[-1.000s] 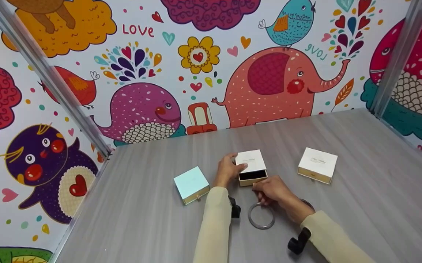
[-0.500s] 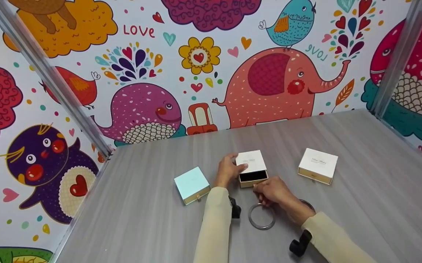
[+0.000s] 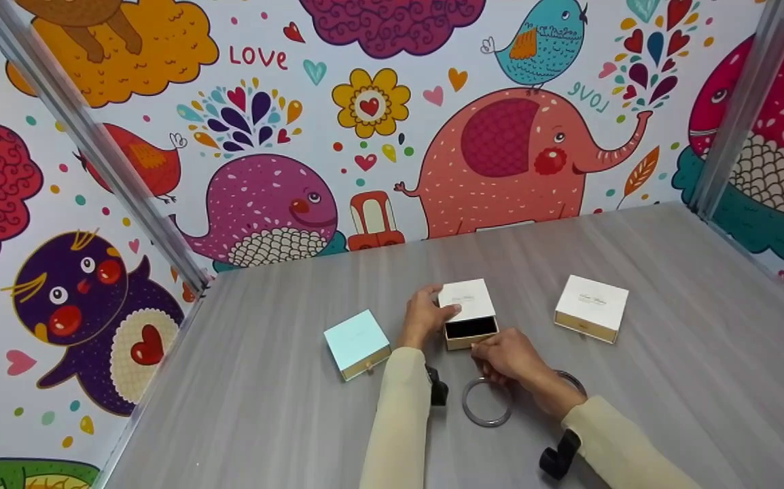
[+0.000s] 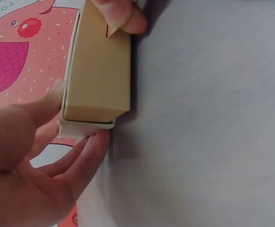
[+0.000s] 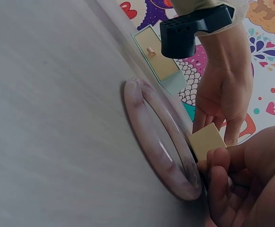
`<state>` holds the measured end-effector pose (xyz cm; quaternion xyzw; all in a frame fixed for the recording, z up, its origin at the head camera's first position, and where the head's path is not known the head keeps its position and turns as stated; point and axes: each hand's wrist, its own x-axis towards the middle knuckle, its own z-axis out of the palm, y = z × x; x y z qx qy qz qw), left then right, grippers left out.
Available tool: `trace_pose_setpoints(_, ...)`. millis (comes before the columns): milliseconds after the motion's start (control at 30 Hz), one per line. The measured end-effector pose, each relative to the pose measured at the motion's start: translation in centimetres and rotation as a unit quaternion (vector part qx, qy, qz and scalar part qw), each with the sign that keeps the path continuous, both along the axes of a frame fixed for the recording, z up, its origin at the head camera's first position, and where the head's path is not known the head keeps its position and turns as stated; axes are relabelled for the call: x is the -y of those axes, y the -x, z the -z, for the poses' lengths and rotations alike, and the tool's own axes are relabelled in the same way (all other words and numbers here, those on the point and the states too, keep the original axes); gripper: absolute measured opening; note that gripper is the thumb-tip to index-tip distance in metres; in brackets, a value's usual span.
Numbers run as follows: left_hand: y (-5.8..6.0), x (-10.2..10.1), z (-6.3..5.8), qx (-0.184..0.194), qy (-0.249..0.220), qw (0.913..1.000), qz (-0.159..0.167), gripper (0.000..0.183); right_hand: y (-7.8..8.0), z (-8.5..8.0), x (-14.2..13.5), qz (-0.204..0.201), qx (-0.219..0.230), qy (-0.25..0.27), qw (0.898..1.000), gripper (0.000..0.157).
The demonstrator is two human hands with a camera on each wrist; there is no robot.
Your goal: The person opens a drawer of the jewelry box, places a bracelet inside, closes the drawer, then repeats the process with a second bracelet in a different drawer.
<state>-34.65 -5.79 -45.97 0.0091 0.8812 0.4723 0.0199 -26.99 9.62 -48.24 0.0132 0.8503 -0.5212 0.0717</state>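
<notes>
A small white drawer box point(image 3: 465, 299) sits mid-table, its gold drawer point(image 3: 471, 339) partly out and its black inside showing. My left hand point(image 3: 423, 318) grips the white sleeve, thumb on the lid and fingers along the side. At the drawer's front, my right hand point(image 3: 511, 353) pinches the small pull tab point(image 4: 111, 32), which the fingertips mostly cover. Just below that hand, a pale greyish-purple bangle point(image 5: 137, 109) lies flat on the table. Another, darker ring point(image 3: 574, 382) shows in part behind the right wrist.
To the left stands a mint-green drawer box point(image 3: 357, 341) with a small tab. A second white drawer box point(image 3: 592, 303), shut, stands to the right. Behind the grey table point(image 3: 263, 407) rises a cartoon-printed wall point(image 3: 378, 41) with metal posts at its corners.
The drawer has slid out very slightly towards me, and a little more black inside shows. My right hand has shifted back with it; my left hand stays put on the sleeve.
</notes>
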Motion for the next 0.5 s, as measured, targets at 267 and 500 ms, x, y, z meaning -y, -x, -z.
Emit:
trace_pose_setpoints(267, -0.03, 0.02, -0.02, -0.002, 0.001, 1.0000, -0.001, 0.054, -0.01, 0.09, -0.11, -0.002, 0.004, -0.001, 1.000, 0.030)
trace_pose_setpoints(500, 0.03, -0.16, 0.16, -0.005, 0.010, 0.9999, -0.004, 0.054, -0.16, 0.17, -0.15, -0.003, -0.006, -0.001, 1.000, 0.031)
